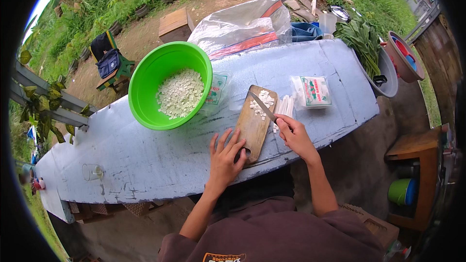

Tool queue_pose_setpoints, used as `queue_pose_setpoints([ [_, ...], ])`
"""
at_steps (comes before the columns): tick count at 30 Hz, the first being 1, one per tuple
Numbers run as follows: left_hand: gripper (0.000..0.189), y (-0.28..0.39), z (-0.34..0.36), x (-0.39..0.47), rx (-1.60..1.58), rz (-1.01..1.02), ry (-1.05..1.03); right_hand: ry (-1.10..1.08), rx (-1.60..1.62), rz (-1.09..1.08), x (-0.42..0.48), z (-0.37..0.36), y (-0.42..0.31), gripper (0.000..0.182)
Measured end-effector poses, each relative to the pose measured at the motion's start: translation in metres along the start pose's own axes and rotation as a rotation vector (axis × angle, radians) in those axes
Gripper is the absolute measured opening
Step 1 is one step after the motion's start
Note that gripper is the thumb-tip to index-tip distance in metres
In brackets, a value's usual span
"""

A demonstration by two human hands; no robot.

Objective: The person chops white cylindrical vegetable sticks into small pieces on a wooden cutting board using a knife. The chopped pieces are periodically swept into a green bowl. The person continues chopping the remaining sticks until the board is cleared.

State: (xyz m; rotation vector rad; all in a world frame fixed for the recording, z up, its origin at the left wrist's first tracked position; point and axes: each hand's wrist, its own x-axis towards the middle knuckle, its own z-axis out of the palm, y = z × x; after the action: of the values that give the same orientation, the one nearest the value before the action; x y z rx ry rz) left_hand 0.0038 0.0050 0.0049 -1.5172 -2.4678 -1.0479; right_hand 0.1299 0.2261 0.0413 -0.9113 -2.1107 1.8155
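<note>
My right hand (294,134) grips the handle of a kitchen knife (264,108), its blade slanting over a wooden cutting board (251,136). Small white cut squares (265,100) lie at the board's far end, by the blade. Fingers spread, my left hand (226,154) rests at the board's near left edge beside its handle hole, holding nothing. Long white strips (285,106) lie along the board's right side, with a few cut bits at their near end. Left of the board, a large green plastic basin (145,116) holds many similar white squares.
A printed plastic packet (311,92) lies to the right; another packet (217,89) is partly behind the basin. A clear glass (92,172) is at the table's (145,167) left. Leafy greens (360,43) fill a grey basin (389,80) at the right end. A woven sack (240,32) borders the far edge.
</note>
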Motion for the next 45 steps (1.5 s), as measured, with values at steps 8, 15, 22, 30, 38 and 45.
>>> queue_pose_setpoints([
  [8,0.021,0.001,0.002,0.001,-0.061,-0.029,-0.009,0.258,-0.237,-0.097,-0.011,-0.012,0.001,0.035],
  [15,0.021,0.030,0.012,0.054,-0.120,0.098,-0.010,0.635,-0.485,-0.293,-0.008,-0.030,0.042,0.033],
  [22,0.030,0.051,0.057,0.137,0.138,0.223,-0.080,0.664,-0.482,-0.325,-0.004,-0.024,0.041,0.033],
  [30,0.021,0.044,0.088,0.157,0.192,0.199,-0.170,0.659,-0.466,-0.366,-0.004,-0.026,0.044,0.030],
  [38,0.009,0.052,0.072,0.157,-0.090,0.135,-0.099,0.635,-0.454,-0.342,-0.004,-0.026,0.040,0.032],
  [45,0.011,0.058,0.019,0.127,-0.646,-0.138,-0.184,0.625,-0.410,-0.325,-0.006,-0.025,0.039,0.033],
])
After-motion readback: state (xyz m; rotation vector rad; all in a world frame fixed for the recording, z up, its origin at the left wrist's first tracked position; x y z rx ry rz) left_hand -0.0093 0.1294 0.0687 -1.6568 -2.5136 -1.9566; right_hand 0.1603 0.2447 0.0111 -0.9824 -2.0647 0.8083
